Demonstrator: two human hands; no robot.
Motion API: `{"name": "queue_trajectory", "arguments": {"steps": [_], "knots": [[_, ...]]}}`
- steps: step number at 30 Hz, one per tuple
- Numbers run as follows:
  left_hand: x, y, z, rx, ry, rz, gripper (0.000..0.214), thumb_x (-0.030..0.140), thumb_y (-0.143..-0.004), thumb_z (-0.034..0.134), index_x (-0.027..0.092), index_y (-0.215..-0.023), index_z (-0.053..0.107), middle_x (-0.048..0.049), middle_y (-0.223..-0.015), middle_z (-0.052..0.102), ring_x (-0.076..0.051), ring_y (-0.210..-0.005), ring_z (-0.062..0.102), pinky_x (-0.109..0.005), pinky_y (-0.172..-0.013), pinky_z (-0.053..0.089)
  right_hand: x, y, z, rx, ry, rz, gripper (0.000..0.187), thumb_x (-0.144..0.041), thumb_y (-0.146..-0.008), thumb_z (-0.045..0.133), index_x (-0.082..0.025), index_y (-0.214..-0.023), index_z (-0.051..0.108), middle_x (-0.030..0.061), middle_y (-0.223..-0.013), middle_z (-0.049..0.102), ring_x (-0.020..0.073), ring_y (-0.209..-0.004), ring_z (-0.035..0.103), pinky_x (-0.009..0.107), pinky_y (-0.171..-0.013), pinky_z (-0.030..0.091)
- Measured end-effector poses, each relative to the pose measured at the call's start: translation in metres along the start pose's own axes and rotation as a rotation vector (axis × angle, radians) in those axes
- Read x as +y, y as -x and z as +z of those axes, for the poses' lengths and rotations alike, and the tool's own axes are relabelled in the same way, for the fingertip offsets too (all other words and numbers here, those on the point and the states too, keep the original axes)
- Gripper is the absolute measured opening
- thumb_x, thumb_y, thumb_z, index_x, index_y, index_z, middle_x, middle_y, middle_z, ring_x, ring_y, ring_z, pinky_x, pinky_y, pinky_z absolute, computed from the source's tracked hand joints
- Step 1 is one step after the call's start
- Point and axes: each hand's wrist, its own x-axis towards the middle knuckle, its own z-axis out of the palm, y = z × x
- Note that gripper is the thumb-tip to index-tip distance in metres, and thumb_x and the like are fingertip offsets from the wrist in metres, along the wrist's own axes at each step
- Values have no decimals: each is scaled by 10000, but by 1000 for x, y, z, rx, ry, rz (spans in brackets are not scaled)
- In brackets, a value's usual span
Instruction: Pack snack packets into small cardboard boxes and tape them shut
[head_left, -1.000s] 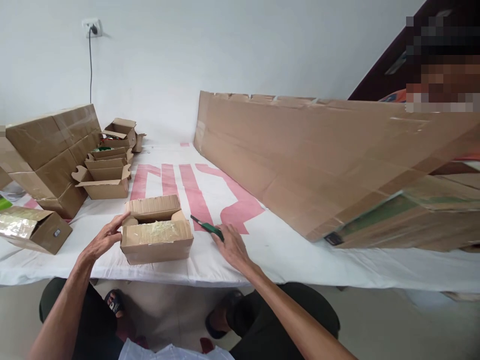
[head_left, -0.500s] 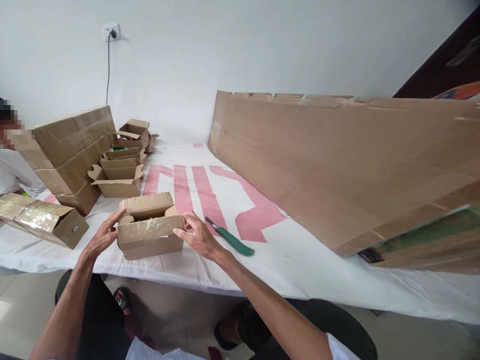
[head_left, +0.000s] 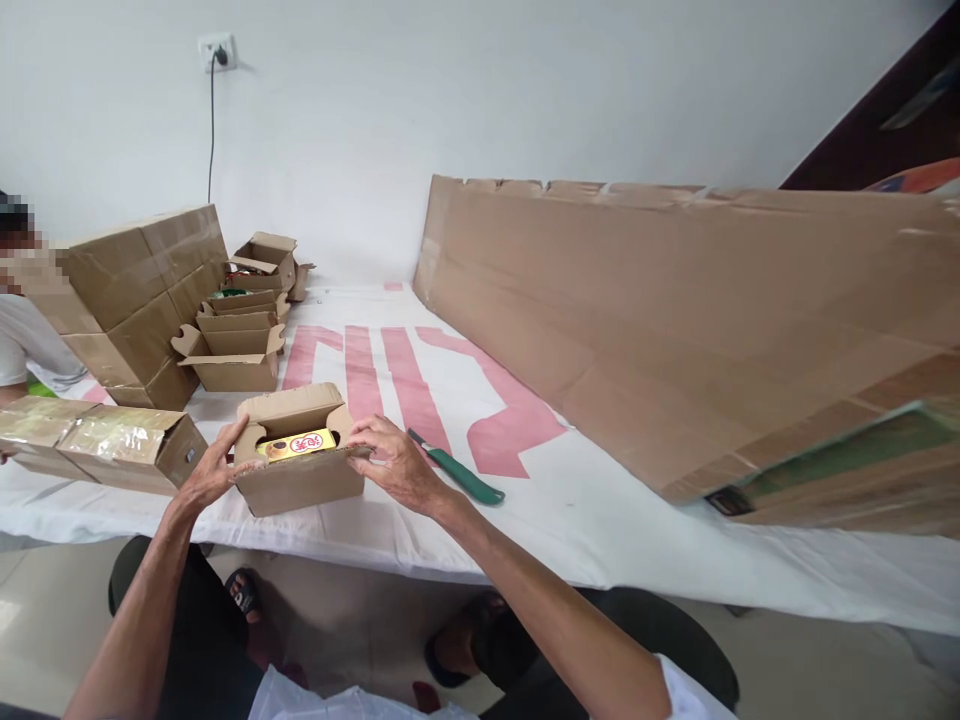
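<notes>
An opened cardboard box (head_left: 304, 487) stands on the cloth-covered table in front of me. Inside it shows a yellow packet (head_left: 296, 446) with a red round print. My left hand (head_left: 214, 470) grips the box's left end, thumb at the front edge. At the right end, my right hand (head_left: 394, 462) has its fingers pinched on the front flap. A knife with a green handle (head_left: 465, 475) lies on the cloth just right of that hand, its dark blade pointing toward the back left.
Taped cartons (head_left: 127, 440) lie at the left, a person's hand at their far end. Behind them rise stacked cartons (head_left: 142, 300) and several opened boxes (head_left: 236, 372). A large cardboard sheet (head_left: 637, 320) leans along the right. The white tablecloth (head_left: 570, 540) bears red print.
The front flap has been folded outward, so the yellow packet now shows inside the box. The taped cartons at left have shifted right, closer to my left hand.
</notes>
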Motion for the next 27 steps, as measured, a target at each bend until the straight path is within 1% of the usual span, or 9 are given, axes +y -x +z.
{"name": "queue_trajectory", "arguments": {"steps": [4,6,8,9,11,15,20,24,27], "knots": [[3,2,6,7,-66,10,1186,667,-687,904,209,-1680,445,-170,-1711,434,-425,-1598,371,-522,-1322,306,-1,27,1,-17,211,-106,270,-122,-887,684,-261,-1086,803,134,-1241,728,321,-1164,672,499,-990,587],[5,1,10,-4,-75,30,1253,646,-644,939,191,-1690,421,-182,-1694,437,-438,-1588,376,-535,-1327,296,2,45,5,6,283,-137,320,-221,-882,768,-247,-1200,786,164,-1341,700,360,-1216,657,546,-1024,583],[7,0,15,-21,-75,55,1295,624,-622,964,198,-1704,395,-187,-1690,428,-446,-1584,373,-545,-1326,297,6,60,8,36,326,-162,445,-376,-874,839,-231,-1286,755,188,-1393,674,388,-1252,646,581,-1051,573],[8,-1,17,-32,-78,71,1310,618,-616,971,203,-1710,382,-191,-1691,421,-451,-1584,368,-553,-1326,294,8,66,9,54,342,-175,491,-440,-876,847,-225,-1306,743,196,-1399,669,393,-1257,646,588,-1054,571],[9,-3,22,-59,-97,102,1333,622,-615,975,206,-1720,358,-199,-1695,404,-465,-1588,351,-575,-1329,280,12,72,8,95,369,-193,487,-483,-911,819,-218,-1310,730,202,-1389,670,386,-1246,656,581,-1045,577],[10,-9,29,-118,-160,148,1386,686,-621,954,208,-1742,294,-210,-1694,387,-485,-1583,347,-617,-1319,286,18,67,4,151,436,-188,345,-397,-956,786,-222,-1247,722,184,-1338,693,368,-1219,668,571,-1045,574],[9,-12,31,-139,-207,176,1381,726,-673,911,219,-1760,227,-213,-1695,386,-478,-1579,363,-620,-1304,322,21,54,7,140,529,-155,408,-290,-896,848,-209,-1259,680,164,-1229,724,369,-1134,673,577,-1029,559],[9,-11,30,-126,-231,192,1318,702,-717,896,245,-1759,232,-203,-1722,356,-473,-1579,372,-612,-1287,362,8,42,5,32,578,-72,422,-235,-838,898,-214,-1206,693,151,-1217,731,360,-1102,675,532,-978,546],[10,-9,29,-103,-243,193,1251,692,-762,869,242,-1754,253,-217,-1735,320,-464,-1582,371,-617,-1276,379,-7,28,-10,-108,533,-24,376,-323,-854,905,-215,-1158,711,129,-1200,740,338,-1119,677,476,-940,525]]}}
